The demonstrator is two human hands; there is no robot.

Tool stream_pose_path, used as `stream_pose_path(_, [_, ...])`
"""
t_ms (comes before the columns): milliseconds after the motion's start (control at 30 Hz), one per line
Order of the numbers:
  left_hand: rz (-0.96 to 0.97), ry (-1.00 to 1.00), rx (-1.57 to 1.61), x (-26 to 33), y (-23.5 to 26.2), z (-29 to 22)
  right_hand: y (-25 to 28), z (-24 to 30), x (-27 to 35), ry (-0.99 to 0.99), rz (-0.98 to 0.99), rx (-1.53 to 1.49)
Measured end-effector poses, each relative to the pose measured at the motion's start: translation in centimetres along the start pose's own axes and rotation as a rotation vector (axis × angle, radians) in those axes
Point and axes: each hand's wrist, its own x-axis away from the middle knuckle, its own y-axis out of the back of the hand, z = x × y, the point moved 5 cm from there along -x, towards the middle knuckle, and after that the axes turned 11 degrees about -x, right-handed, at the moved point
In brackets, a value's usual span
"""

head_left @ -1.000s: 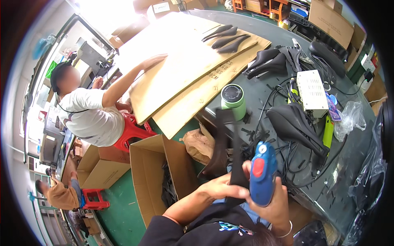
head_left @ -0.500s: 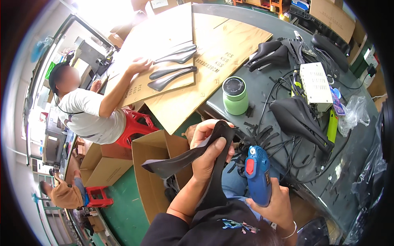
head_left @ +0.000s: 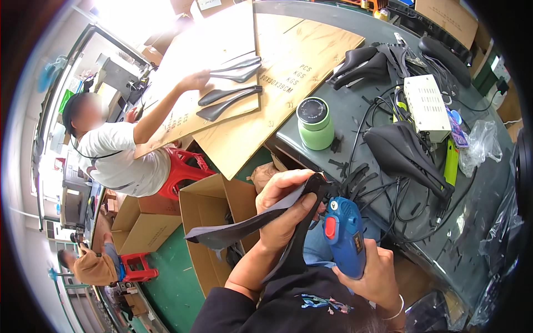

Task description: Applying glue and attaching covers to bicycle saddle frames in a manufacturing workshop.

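My left hand [head_left: 283, 213] pinches a black forked saddle cover [head_left: 236, 226] near its narrow end, thumb on top. One long flap reaches out to the left and the other hangs down toward my lap. In my right hand [head_left: 375, 277] is a blue handheld power tool [head_left: 347, 238] with a red button. Its head meets or nearly meets the edge of the cover beside my left fingers; the exact contact is hidden. A black bicycle saddle [head_left: 408, 158] lies on the table to the right, and a green flask [head_left: 315, 125] stands beyond my hands.
Black offcut strips and cables litter the grey table [head_left: 444, 255] around a white control box [head_left: 426, 108]. More saddles [head_left: 361, 66] lie at the back. An open cardboard box [head_left: 202, 244] stands below left. Across the plywood sheets [head_left: 244, 133] sits a co-worker [head_left: 114, 152], reaching toward saddles.
The blue tool has come closer to the black cover's edge, and its head has moved slightly left. My left hand has shifted the cover a little. The co-worker's arm has risen somewhat.
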Motion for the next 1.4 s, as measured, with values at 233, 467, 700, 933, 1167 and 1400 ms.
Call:
stream_pose_path(233, [-0.018,0.022,-0.142,0.3,-0.2,-0.3,0.2,0.6,-0.1,0.055,-0.002,0.111])
stream_pose_path(467, [0.074,0.125,-0.325,-0.1,0.1,-0.3,0.5,0.3,0.0,0.028,0.051,-0.053])
stream_pose_path(700, [0.185,0.577,-0.165,-0.5,-0.6,-1.6,0.9,0.0,0.1,-0.002,0.053,-0.077])
stream_pose_path(933, [0.329,0.787,-0.351,-1.4,1.1,-2.3,0.6,-2.2,1.8,-0.070,0.149,0.105])
stream_pose_path(1167, [0.491,0.776,-0.771,-2.3,1.1,-2.9,0.4,-2.0,1.7,-0.015,0.166,0.125])
stream_pose_path(1400, [0.718,0.510,-0.964,-2.6,0.5,-1.9,0.1,-1.8,1.7,-0.015,0.207,0.143])
